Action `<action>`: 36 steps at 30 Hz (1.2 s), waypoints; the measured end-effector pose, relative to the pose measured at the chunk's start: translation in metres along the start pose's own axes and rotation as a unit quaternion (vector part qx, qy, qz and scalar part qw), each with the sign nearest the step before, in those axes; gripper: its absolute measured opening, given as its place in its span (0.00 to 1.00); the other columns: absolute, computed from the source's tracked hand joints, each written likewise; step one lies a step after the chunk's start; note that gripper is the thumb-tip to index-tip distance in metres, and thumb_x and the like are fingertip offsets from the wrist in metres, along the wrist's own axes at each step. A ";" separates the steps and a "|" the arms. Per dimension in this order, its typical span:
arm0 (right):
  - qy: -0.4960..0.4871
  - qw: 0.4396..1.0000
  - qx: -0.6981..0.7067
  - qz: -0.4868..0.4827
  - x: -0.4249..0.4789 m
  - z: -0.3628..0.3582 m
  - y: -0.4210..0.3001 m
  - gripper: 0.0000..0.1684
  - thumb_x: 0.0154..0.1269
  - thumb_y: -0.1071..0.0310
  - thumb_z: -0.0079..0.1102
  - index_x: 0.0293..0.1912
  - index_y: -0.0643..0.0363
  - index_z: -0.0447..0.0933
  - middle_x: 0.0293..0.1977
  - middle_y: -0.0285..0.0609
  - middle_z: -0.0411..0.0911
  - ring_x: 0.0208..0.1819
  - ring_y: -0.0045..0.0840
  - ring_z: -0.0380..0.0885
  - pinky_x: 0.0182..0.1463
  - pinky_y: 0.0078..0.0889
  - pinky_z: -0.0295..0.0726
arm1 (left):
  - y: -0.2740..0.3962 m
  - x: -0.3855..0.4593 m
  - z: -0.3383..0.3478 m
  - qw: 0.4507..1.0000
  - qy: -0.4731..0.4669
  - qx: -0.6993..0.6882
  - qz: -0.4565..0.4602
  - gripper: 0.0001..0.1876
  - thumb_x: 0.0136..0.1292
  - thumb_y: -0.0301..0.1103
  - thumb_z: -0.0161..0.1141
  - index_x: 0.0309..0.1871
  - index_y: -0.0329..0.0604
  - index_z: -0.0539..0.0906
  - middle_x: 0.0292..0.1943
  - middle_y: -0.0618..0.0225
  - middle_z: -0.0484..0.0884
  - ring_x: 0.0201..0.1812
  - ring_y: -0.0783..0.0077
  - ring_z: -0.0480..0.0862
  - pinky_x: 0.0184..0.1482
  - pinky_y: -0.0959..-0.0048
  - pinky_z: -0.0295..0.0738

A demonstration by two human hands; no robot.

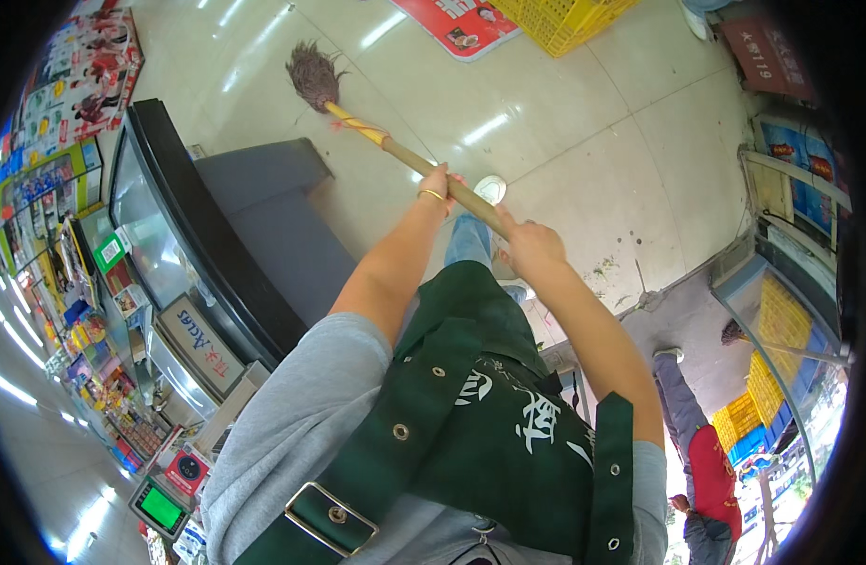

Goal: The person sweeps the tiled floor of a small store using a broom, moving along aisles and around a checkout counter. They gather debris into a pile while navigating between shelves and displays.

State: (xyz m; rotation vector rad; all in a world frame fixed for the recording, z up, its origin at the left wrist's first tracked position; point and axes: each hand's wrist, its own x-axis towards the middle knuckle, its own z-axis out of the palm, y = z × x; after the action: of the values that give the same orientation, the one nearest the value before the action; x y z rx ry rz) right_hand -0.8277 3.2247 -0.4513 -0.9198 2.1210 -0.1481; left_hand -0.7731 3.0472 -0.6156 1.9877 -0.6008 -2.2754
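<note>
A long-handled broom with a brown bristle head (314,76) slants from upper left down towards my body. Its bristles rest on the pale tiled floor (560,141). My left hand (440,187), with a gold bangle at the wrist, wraps the wooden handle (412,159) about midway. Closer to my body, my right hand (534,244) grips the upper part of the same handle, its index finger lying along the shaft. Reddish string is tied where the yellow lower shaft meets the wood. My white shoe (491,189) shows just beyond the handle.
A black-edged counter (218,240) with a grey base (270,194) stands at left. Yellow crates (556,25) and a red printed sign (455,28) are ahead. Green scraps (605,267) lie right, near a glass door (779,318). Beyond is a person in a red vest (712,459).
</note>
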 end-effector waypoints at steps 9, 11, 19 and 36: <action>0.006 0.996 -0.057 0.071 -0.208 -0.051 0.059 0.37 0.44 0.77 0.50 0.57 0.44 0.57 0.24 0.46 0.73 0.26 0.36 0.74 0.30 0.36 0.72 | -0.110 -0.071 0.034 0.995 -0.022 0.058 -0.077 0.16 0.56 0.31 0.53 0.41 0.33 0.61 0.28 0.56 0.70 0.26 0.63 0.75 0.28 0.68 0.77; 0.028 0.993 -0.059 0.096 -0.275 -0.054 0.068 0.33 0.46 0.76 0.50 0.55 0.46 0.61 0.23 0.46 0.72 0.25 0.37 0.73 0.28 0.37 0.71 | -0.158 -0.082 0.030 0.989 -0.019 0.115 -0.095 0.14 0.55 0.30 0.52 0.40 0.31 0.64 0.26 0.59 0.70 0.24 0.65 0.76 0.28 0.67 0.78; 0.149 0.963 0.007 0.227 -0.473 -0.012 0.075 0.22 0.48 0.61 0.55 0.46 0.53 0.67 0.20 0.44 0.72 0.22 0.37 0.72 0.26 0.37 0.70 | -0.318 -0.170 0.039 0.861 -0.133 0.438 -0.222 0.10 0.41 0.27 0.51 0.30 0.41 0.66 0.24 0.64 0.70 0.27 0.65 0.75 0.30 0.62 0.77; 0.269 0.928 0.097 0.237 -0.344 -0.052 0.245 0.20 0.47 0.49 0.53 0.24 0.57 0.77 0.21 0.47 0.75 0.26 0.39 0.75 0.31 0.38 0.73 | -0.199 -0.157 0.286 0.600 -0.396 0.692 -0.057 0.11 0.57 0.41 0.51 0.31 0.43 0.72 0.18 0.63 0.75 0.18 0.70 0.76 0.22 0.71 0.74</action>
State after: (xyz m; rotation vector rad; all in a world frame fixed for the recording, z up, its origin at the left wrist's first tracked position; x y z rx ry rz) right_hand -0.8600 3.6193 -0.2949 -0.2359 2.7098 -0.3895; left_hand -0.9813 3.3486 -0.5068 0.6512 -3.1021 -2.9064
